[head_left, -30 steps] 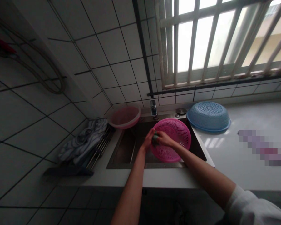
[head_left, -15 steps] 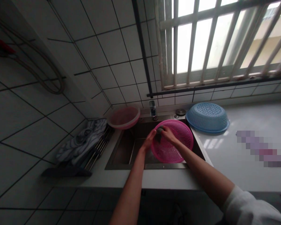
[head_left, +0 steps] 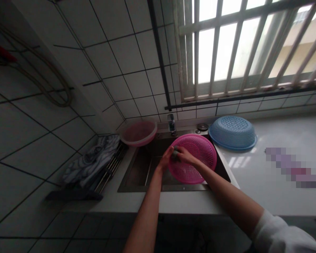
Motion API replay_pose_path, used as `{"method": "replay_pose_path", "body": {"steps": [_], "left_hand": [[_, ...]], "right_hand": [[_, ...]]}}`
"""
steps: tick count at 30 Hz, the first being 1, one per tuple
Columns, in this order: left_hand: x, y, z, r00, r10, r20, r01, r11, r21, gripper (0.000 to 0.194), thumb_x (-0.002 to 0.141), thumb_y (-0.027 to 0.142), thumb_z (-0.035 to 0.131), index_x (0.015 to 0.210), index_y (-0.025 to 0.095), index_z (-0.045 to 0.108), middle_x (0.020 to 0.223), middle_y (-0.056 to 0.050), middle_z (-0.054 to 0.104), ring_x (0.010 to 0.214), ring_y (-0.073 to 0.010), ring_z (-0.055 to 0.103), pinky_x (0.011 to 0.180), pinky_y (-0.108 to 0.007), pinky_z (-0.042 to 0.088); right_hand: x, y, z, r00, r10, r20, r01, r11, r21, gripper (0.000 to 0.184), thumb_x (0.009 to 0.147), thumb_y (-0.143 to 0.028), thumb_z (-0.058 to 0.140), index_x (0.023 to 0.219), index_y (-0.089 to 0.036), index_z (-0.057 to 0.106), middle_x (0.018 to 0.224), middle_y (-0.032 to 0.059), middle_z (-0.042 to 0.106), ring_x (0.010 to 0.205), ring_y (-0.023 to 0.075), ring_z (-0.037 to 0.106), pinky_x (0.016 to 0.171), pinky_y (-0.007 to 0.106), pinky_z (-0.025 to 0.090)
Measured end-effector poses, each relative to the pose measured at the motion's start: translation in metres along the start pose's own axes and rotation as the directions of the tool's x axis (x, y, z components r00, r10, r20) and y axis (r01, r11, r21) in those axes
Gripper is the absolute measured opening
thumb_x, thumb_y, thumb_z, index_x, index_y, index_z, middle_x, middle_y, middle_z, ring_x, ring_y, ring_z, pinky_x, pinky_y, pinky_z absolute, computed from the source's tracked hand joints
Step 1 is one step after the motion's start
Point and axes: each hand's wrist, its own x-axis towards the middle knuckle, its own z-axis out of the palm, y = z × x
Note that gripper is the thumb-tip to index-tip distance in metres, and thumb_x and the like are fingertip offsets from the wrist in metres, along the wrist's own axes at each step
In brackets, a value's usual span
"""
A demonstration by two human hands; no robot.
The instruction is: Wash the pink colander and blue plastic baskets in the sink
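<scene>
A bright pink perforated basket (head_left: 197, 160) is tilted over the dark steel sink (head_left: 139, 172), its inside facing me. My left hand (head_left: 165, 160) grips its left rim. My right hand (head_left: 183, 155) is closed on a small dark scrubber (head_left: 175, 153) and presses it against the basket's inner wall close to the left rim. The two hands almost touch each other.
A pale pink bowl (head_left: 139, 133) sits at the sink's back left corner, by the tap (head_left: 171, 123). A blue basket (head_left: 233, 133) lies upside down on the white counter (head_left: 274, 140) to the right. A crumpled cloth (head_left: 91, 160) rests on a rack left of the sink.
My right hand with the scrubber went up along the basket's rim, then came back down and left. The basket shifted slightly in my left hand.
</scene>
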Motion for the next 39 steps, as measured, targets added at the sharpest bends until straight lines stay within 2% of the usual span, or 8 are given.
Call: {"method": "replay_pose_path", "body": {"steps": [3, 9, 15, 19, 21, 26, 32, 39], "left_hand": [[-0.001, 0.003, -0.002, 0.999, 0.003, -0.032, -0.001, 0.997, 0.079, 0.069, 0.074, 0.072, 0.079, 0.118, 0.018, 0.077, 0.123, -0.010, 0.075, 0.125, -0.0324, 0.062, 0.114, -0.044, 0.041], [-0.001, 0.002, 0.003, 0.997, 0.057, 0.042, -0.059, 0.997, 0.055, 0.071, 0.075, 0.067, 0.081, 0.126, 0.018, 0.075, 0.133, -0.013, 0.071, 0.133, -0.0348, 0.058, 0.118, -0.047, 0.037], [0.000, 0.004, -0.001, 0.999, 0.050, 0.000, -0.050, 0.993, 0.107, 0.066, 0.076, 0.069, 0.078, 0.119, 0.019, 0.077, 0.125, -0.010, 0.075, 0.126, -0.0331, 0.062, 0.115, -0.045, 0.040], [0.001, 0.004, 0.001, 0.994, 0.090, 0.065, -0.097, 0.989, 0.114, 0.068, 0.074, 0.069, 0.080, 0.119, 0.018, 0.077, 0.128, -0.011, 0.074, 0.127, -0.0330, 0.062, 0.116, -0.045, 0.039], [0.002, 0.002, 0.001, 0.994, 0.090, 0.068, -0.096, 0.991, 0.092, 0.070, 0.075, 0.069, 0.080, 0.123, 0.018, 0.076, 0.130, -0.012, 0.073, 0.126, -0.0327, 0.062, 0.115, -0.045, 0.040], [0.003, 0.002, -0.003, 0.999, 0.045, -0.023, -0.042, 0.991, 0.124, 0.071, 0.071, 0.072, 0.081, 0.115, 0.017, 0.078, 0.119, -0.012, 0.077, 0.118, -0.0329, 0.066, 0.111, -0.046, 0.044], [-0.001, 0.005, 0.003, 0.995, 0.084, 0.061, -0.090, 0.991, 0.100, 0.066, 0.075, 0.068, 0.080, 0.119, 0.018, 0.077, 0.123, -0.012, 0.075, 0.126, -0.0324, 0.062, 0.114, -0.045, 0.041], [-0.001, 0.004, -0.002, 0.998, 0.030, -0.062, -0.024, 0.995, 0.097, 0.068, 0.073, 0.072, 0.079, 0.113, 0.017, 0.077, 0.114, -0.009, 0.077, 0.116, -0.0302, 0.065, 0.108, -0.042, 0.045]], "right_hand": [[-0.003, 0.006, 0.009, 0.978, 0.002, 0.209, 0.005, 0.999, -0.031, 0.013, 0.076, -0.023, 0.056, 0.083, -0.017, 0.066, 0.078, 0.0027, 0.067, 0.068, 0.0153, 0.057, 0.064, 0.025, 0.046], [0.004, 0.003, -0.010, 0.971, -0.034, -0.237, 0.004, 0.992, -0.126, 0.013, 0.077, -0.022, 0.054, 0.085, -0.018, 0.063, 0.085, 0.0042, 0.068, 0.075, 0.0177, 0.058, 0.069, 0.027, 0.048], [-0.003, 0.002, 0.007, 0.978, -0.033, 0.204, 0.041, 0.999, -0.036, 0.014, 0.077, -0.023, 0.058, 0.086, -0.017, 0.067, 0.081, 0.0034, 0.068, 0.072, 0.0165, 0.059, 0.069, 0.027, 0.049], [0.002, 0.003, -0.006, 0.984, -0.022, -0.178, 0.001, 0.993, -0.115, 0.014, 0.078, -0.024, 0.056, 0.086, -0.018, 0.066, 0.086, 0.0042, 0.069, 0.079, 0.0190, 0.060, 0.075, 0.030, 0.051], [0.003, 0.004, -0.008, 0.975, -0.010, -0.223, -0.015, 0.994, -0.111, 0.014, 0.078, -0.024, 0.055, 0.086, -0.018, 0.065, 0.084, 0.0037, 0.069, 0.077, 0.0187, 0.060, 0.073, 0.029, 0.050], [-0.003, 0.006, 0.009, 0.977, -0.025, 0.212, 0.037, 0.998, -0.053, 0.016, 0.076, -0.019, 0.057, 0.086, -0.016, 0.068, 0.081, 0.0036, 0.069, 0.068, 0.0159, 0.058, 0.067, 0.026, 0.048], [0.003, 0.006, -0.006, 0.978, -0.037, -0.207, 0.011, 0.992, -0.128, 0.017, 0.078, -0.021, 0.053, 0.089, -0.018, 0.065, 0.089, 0.0051, 0.070, 0.079, 0.0185, 0.059, 0.073, 0.028, 0.050], [-0.002, 0.008, 0.012, 0.991, -0.042, 0.129, 0.049, 0.997, -0.053, 0.017, 0.075, -0.021, 0.054, 0.088, -0.017, 0.065, 0.086, 0.0045, 0.069, 0.072, 0.0163, 0.057, 0.068, 0.026, 0.047]]}}
